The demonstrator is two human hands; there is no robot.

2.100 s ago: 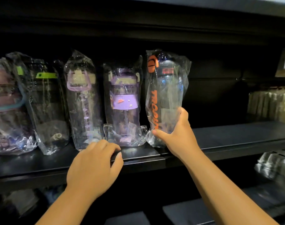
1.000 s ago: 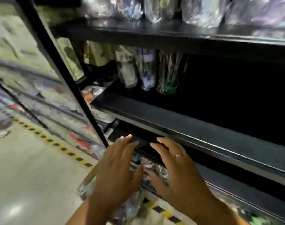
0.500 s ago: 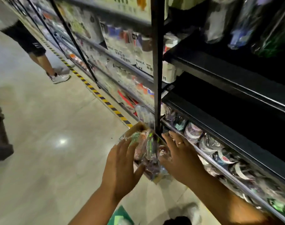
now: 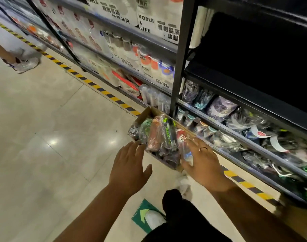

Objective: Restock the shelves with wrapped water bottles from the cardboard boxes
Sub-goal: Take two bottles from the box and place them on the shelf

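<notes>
We are holding both hands out toward the cardboard box (image 4: pixel 146 111) on the floor. We judge it best to be gripping the red-marked bottle (image 4: pixel 182 139) round its body, not by its slippery-looking film. Our left hand (image 4: pixel 130 166) is hanging wide open, holding nothing, just beside the box's near left edge. Our right hand (image 4: pixel 204 163) is hovering, fingers spread, over that bottle lying along the box's right edge; whether they are touching, we cannot tell.

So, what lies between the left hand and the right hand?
The near end of the cardboard box, full of wrapped bottles, as the head view shows.
</notes>
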